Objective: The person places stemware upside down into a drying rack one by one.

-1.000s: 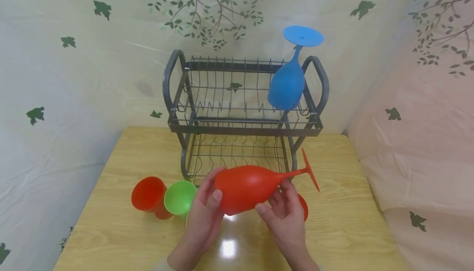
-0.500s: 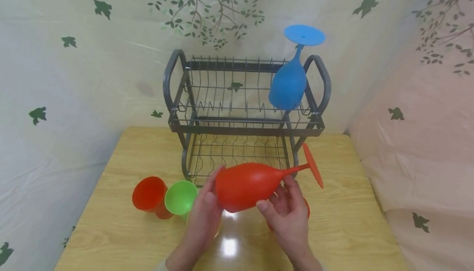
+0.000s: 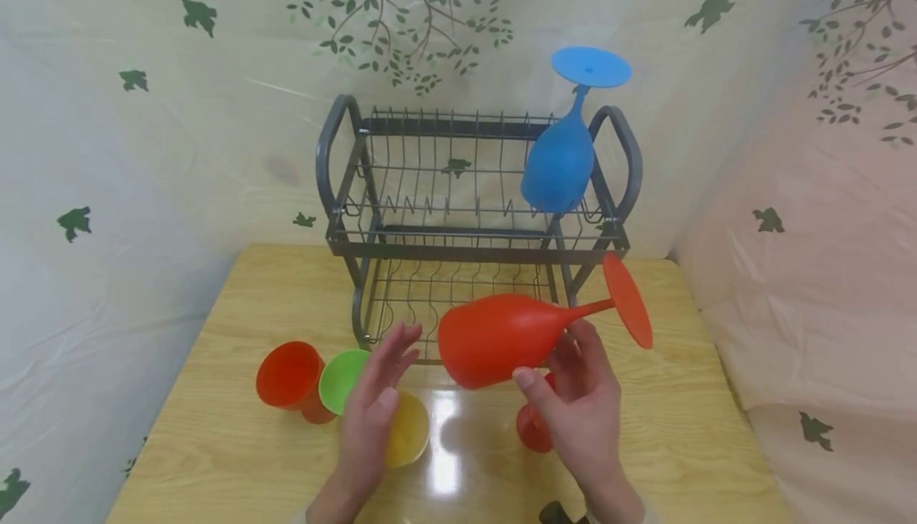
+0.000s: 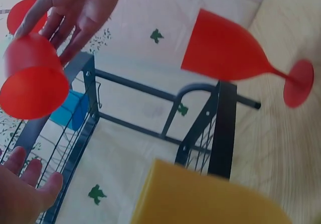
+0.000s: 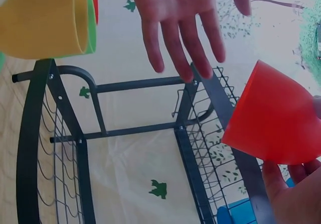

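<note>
A red wine goblet lies tilted in the air in front of the dish rack, its rim to the left and its foot raised to the right. My right hand holds it near the stem, thumb in front and fingers behind. Apart from the rim, my left hand hovers with its fingers straight and nothing in them; the right wrist view shows its spread fingers. On the upper tier of the dark rack a blue goblet leans upside down at the right end.
Left of the hands stand a red goblet, a green goblet and a yellow goblet, partly behind the left hand. Another red goblet is partly hidden by my right hand. A small black object shows at the bottom edge.
My left hand has let go of the red goblet and moved left. My right hand has carried the goblet slightly right and up. The blue goblet stays in place.
</note>
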Demonstrator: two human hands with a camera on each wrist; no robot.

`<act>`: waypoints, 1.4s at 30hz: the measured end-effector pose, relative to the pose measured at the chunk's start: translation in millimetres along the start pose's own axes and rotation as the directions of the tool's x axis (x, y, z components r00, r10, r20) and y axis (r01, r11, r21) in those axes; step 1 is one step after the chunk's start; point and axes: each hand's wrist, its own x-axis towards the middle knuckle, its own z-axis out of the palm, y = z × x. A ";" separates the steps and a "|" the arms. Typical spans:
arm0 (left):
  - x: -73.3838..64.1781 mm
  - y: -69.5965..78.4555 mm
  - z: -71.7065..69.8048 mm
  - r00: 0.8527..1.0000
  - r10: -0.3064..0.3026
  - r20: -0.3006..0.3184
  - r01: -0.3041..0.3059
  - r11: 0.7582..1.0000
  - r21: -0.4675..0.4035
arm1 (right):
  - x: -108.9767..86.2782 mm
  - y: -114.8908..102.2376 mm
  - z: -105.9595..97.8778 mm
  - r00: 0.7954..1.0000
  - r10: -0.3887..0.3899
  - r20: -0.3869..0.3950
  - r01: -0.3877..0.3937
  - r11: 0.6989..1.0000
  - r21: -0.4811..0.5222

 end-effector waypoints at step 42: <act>108.8 30.9 -56.1 0.929 0.269 0.254 -0.325 0.265 0.908 | 17.4 -41.4 -10.1 0.995 -0.089 -0.033 0.081 0.976 -0.204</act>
